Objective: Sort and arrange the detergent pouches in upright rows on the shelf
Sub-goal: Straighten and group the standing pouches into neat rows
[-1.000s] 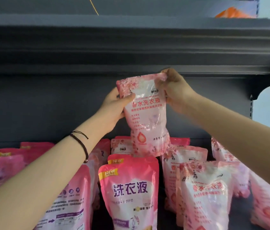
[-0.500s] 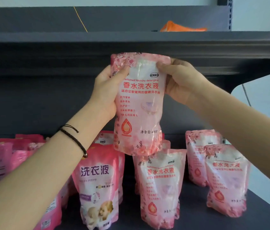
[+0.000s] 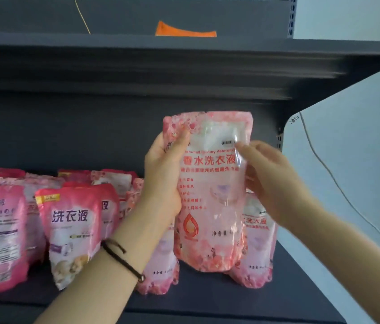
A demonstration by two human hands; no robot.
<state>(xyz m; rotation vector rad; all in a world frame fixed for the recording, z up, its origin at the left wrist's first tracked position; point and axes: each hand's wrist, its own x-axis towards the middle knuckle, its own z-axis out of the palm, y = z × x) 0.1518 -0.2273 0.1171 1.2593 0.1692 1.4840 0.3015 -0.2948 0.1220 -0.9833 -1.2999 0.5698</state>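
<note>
Left hand (image 3: 165, 176) and right hand (image 3: 270, 183) clamp the floral detergent pouch (image 3: 212, 206) by its side edges. Set base-first on the shelf (image 3: 207, 298) below the fingers, it should stand upright.

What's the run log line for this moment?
held: floral pouch, upright; left hand: grips it; right hand: grips it; shelf: pouch not set down

You're standing at what looks like a shop display: dark grey metal shelving (image 3: 137, 64) with a perforated upright (image 3: 291, 17), stocked with many matching pink detergent pouches (image 3: 72, 230), beside a plain white wall (image 3: 359, 136).
</note>
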